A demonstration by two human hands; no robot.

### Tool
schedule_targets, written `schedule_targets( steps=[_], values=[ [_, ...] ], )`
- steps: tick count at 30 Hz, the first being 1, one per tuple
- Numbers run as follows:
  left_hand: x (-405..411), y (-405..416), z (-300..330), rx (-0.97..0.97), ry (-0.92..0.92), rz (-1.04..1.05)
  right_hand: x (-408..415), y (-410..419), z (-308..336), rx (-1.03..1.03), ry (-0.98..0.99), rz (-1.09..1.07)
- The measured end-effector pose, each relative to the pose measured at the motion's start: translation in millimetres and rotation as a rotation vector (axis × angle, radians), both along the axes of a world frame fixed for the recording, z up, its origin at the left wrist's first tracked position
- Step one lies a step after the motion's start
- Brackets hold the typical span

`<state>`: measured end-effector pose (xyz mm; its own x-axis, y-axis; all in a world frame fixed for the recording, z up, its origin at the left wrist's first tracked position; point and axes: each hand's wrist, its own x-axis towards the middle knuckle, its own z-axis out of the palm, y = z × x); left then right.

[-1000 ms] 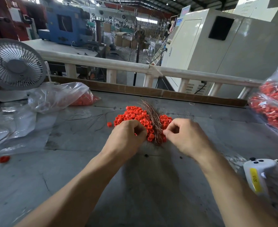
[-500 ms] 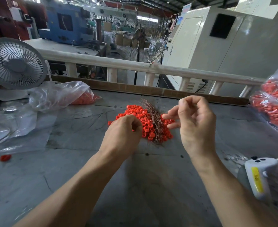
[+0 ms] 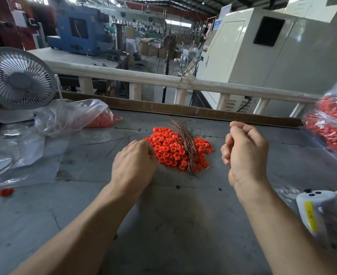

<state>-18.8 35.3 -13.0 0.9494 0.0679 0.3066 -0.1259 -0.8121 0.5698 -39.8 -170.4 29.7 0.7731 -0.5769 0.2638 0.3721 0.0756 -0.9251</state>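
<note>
Work in hand: fitting single wires to red caps, judged from the materials laid out.

Right hand (image 3: pixel 245 153): raised above the tabletop (image 3: pixel 163 225), fingers clenched round one wire strand (image 3: pixel 215 162). The strand shows above the fist and trails down toward the pile.

Left hand (image 3: pixel 134 163): at the left edge of the pile of red caps (image 3: pixel 167 149), fingers curled under. It cannot be told whether they hold a cap.

Bundle of copper wires (image 3: pixel 185 143): lying across the pile, thick.

Progress: strand separated but not yet joined to any cap. The many loose caps and wires suggest most of this batch is outstanding. The bag at right (image 3: pixel 334 132) is full of red pieces, possibly finished units, though detail is too fine to confirm. The bag at left (image 3: pixel 74 116) holds only a few
</note>
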Motion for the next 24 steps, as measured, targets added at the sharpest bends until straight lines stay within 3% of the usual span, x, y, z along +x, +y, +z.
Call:
schedule_targets(
  steps=[10, 24],
  values=[
    [2.8, 0.6, -3.8, 0.156, 0.020, -0.036, 2.1, -3.5, -2.0, 0.093, 0.119, 0.083],
    [2.8, -1.0, -6.5, 0.081, -0.029, -0.028, -3.3, -2.5, 3.4, 0.011, 0.030, 0.026]
  ],
)
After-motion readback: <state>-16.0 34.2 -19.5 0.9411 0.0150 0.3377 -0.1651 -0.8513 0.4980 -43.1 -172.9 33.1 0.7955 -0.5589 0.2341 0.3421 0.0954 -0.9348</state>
